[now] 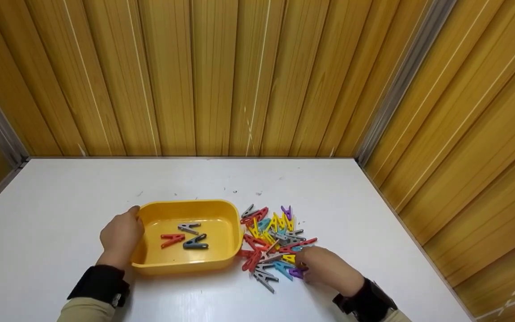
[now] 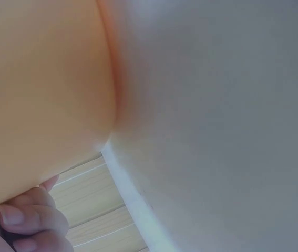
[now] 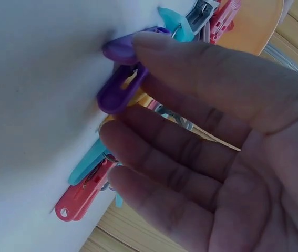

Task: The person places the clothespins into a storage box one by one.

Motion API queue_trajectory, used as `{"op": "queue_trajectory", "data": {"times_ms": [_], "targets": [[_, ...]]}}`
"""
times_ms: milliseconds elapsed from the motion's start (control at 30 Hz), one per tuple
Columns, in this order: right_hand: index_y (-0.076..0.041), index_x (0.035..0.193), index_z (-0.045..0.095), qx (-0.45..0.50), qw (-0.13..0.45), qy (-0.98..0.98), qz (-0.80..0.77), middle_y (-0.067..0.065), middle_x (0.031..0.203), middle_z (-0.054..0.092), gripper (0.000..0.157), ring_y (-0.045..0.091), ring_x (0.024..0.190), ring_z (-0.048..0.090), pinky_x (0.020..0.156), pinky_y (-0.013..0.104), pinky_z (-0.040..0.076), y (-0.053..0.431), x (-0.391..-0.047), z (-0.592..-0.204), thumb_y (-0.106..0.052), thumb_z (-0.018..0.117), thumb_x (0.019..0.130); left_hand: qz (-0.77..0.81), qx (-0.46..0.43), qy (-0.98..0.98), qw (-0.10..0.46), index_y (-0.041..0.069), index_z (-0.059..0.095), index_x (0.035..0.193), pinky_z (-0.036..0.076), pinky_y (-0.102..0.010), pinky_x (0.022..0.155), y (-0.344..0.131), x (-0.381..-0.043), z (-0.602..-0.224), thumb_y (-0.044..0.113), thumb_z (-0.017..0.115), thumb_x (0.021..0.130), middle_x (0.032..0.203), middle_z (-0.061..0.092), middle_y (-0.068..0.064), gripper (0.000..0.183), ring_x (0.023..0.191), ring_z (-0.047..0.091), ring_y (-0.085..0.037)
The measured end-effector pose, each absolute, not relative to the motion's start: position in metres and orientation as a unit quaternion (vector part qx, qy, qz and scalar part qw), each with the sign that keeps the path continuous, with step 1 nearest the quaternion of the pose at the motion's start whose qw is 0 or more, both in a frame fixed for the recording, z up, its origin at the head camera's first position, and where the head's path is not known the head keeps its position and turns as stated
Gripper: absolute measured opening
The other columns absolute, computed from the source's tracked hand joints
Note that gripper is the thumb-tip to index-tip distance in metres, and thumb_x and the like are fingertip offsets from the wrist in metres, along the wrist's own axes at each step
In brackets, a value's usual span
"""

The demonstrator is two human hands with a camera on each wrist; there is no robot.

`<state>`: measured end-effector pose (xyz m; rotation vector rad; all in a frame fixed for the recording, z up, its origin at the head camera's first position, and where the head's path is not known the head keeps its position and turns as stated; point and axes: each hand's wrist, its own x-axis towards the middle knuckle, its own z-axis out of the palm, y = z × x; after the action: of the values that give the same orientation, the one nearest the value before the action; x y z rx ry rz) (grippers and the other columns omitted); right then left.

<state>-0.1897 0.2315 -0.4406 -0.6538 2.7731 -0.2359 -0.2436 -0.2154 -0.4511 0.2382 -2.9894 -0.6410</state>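
My left hand point(image 1: 121, 235) grips the left wall of a yellow plastic tub point(image 1: 186, 267); its fingers point(image 2: 36, 218) curl at the rim in the left wrist view. Inside the tub lie a red clothespin point(image 1: 172, 239), a light grey one point(image 1: 189, 227) and a dark grey one point(image 1: 195, 242). At the right side of a mixed clothespin pile, my right hand point(image 1: 329, 268) pinches a purple clothespin point(image 3: 118, 94), thumb on one arm and index finger behind it. Its other fingers are spread beside a red clothespin point(image 3: 80, 197) and a turquoise one point(image 3: 88, 161).
The pile of red, yellow, grey, blue and purple clothespins point(image 1: 264, 281) lies against the tub's right side on the white table point(image 1: 199, 297). Another purple clothespin point(image 1: 287, 211) lies at its far edge. Wood-patterned panels point(image 1: 213, 80) stand behind and to the right.
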Motion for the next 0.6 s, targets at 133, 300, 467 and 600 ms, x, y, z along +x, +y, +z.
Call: {"op": "queue_trajectory", "data": {"times_ms": [133, 300, 467, 600], "targets": [[-0.010, 0.088, 0.074, -0.225, 0.145, 0.960, -0.080, -0.004, 0.080, 0.068, 0.013, 0.010, 0.072, 0.056, 0.071, 0.032, 0.051, 0.2307, -0.1893, -0.4423, -0.004, 0.083, 0.081, -0.210, 0.078, -0.974, 0.043, -0.004, 0.056, 0.139, 0.056, -0.050, 0.063, -0.2152, -0.2434, -0.4513, 0.011, 0.047, 0.100, 0.106, 0.071, -0.033, 0.042, 0.086, 0.070, -0.046], [-0.010, 0.090, 0.071, -0.222, 0.142, 0.962, -0.071, -0.005, 0.079, 0.064, 0.014, 0.010, 0.071, 0.052, 0.070, 0.032, 0.049, 0.2308, -0.1884, -0.4430, -0.002, 0.081, 0.083, -0.212, 0.079, -0.973, 0.044, -0.004, 0.056, 0.139, 0.056, -0.049, 0.063, -0.2148, -0.2443, -0.4516, 0.011, 0.048, 0.100, 0.107, 0.071, -0.034, 0.042, 0.086, 0.071, -0.045], [-0.010, 0.093, 0.073, -0.225, 0.133, 0.963, -0.057, -0.005, 0.083, 0.065, 0.017, 0.010, 0.073, 0.055, 0.071, 0.032, 0.051, 0.2343, -0.1844, -0.4409, 0.000, 0.080, 0.081, -0.214, 0.082, -0.973, 0.035, -0.004, 0.055, 0.139, 0.057, -0.050, 0.065, -0.2148, -0.2452, -0.4515, 0.011, 0.047, 0.100, 0.110, 0.070, -0.034, 0.042, 0.088, 0.070, -0.045], [-0.008, 0.095, 0.074, -0.213, 0.135, 0.965, -0.071, -0.002, 0.086, 0.068, 0.015, 0.013, 0.078, 0.060, 0.076, 0.036, 0.055, 0.2384, -0.1819, -0.4350, -0.005, 0.082, 0.083, -0.211, 0.084, -0.974, 0.028, -0.004, 0.054, 0.140, 0.058, -0.051, 0.068, -0.2146, -0.2456, -0.4516, 0.011, 0.047, 0.101, 0.110, 0.070, -0.034, 0.043, 0.090, 0.070, -0.046]]}}
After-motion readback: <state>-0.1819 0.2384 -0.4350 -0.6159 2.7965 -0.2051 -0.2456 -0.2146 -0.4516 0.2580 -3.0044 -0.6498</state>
